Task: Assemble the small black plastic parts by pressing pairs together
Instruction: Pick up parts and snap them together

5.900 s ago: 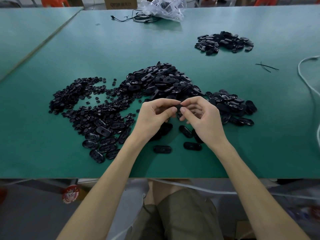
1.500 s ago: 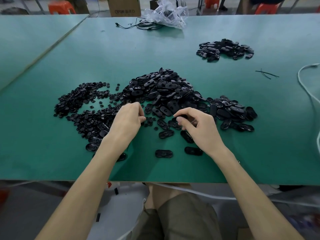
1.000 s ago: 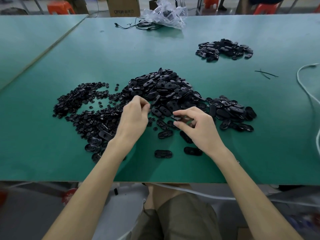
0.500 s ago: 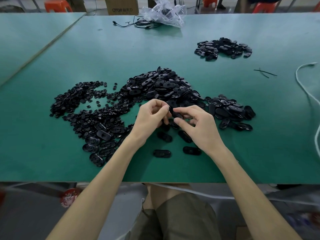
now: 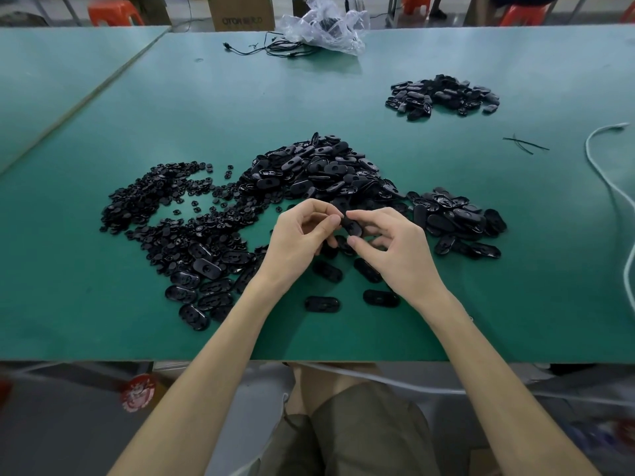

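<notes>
Scatter: small round parts (image 5: 165, 207) lie left of the central heap (image 5: 316, 170) on the tabletop (image 5: 103, 304), touching its edge.
Left grip (image 5: 295, 242): just in front of the heap, thumb and forefinger pinch the left end of the oval shell (image 5: 352, 225); any small part between them is hidden.
Right grip (image 5: 395, 250): also just in front of the heap, fingers pinching the same shell's right side.
Risk: if the pieces meet askew, pressing may jam them or flick one into the heap, lost among lookalikes.
</notes>
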Action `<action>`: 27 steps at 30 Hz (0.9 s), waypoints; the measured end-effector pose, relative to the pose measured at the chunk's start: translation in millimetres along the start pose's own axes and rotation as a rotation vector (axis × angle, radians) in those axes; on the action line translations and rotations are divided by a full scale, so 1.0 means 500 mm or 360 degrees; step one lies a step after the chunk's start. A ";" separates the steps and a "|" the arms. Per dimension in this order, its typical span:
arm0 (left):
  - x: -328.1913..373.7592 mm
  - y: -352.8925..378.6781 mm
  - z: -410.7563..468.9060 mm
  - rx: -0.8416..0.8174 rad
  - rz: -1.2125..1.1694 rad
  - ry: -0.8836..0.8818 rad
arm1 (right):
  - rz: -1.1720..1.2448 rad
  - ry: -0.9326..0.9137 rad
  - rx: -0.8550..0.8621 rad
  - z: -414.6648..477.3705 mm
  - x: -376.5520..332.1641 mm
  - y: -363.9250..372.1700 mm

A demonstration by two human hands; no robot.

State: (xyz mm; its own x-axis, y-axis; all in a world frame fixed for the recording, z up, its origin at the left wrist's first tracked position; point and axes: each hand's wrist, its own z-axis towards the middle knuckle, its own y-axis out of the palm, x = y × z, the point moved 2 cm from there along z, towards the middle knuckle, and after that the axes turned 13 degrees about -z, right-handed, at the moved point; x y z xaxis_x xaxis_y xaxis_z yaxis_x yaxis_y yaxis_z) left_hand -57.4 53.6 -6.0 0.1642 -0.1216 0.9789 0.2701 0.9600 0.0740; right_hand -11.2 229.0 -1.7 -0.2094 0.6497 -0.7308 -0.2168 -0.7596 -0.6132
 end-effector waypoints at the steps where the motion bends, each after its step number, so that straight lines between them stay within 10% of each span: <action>1: -0.001 0.001 0.000 -0.0012 0.0018 0.0001 | 0.0010 0.0008 0.0002 0.000 0.000 0.000; 27: -0.001 0.004 -0.002 -0.0015 0.0095 -0.0025 | 0.0311 0.0157 -0.0018 -0.002 0.004 -0.004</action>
State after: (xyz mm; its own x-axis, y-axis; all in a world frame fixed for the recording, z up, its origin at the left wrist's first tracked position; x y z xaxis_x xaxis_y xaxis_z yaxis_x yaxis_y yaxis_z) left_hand -56.1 55.2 -6.5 0.1655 -0.0604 0.9844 0.2692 0.9630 0.0138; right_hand -10.0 231.7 -2.3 -0.1519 0.4842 -0.8617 -0.1703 -0.8716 -0.4598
